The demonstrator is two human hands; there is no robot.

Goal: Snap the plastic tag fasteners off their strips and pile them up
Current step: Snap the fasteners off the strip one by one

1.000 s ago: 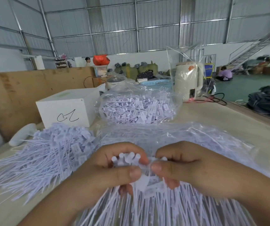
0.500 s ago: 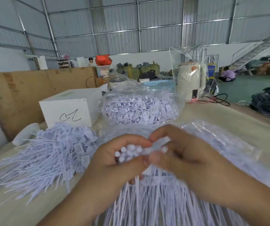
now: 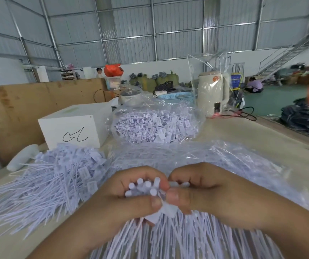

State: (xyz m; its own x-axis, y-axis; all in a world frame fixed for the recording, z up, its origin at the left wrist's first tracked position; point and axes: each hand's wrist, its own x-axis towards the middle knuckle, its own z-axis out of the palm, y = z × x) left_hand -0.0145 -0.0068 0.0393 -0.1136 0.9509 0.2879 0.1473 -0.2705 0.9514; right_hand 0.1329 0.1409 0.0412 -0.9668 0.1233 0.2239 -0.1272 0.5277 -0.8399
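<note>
Hands curled together, left hand [image 3: 131,199] gripping fastener bundle [image 3: 144,187], right hand [image 3: 202,191] seemingly pinching its strip.

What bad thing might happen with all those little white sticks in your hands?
The left hand and right hand both pinch one crowded bunch of fasteners, so a snap might scatter some. Loose ones could slide into the pile or onto the plastic bag and get mixed up.
</note>
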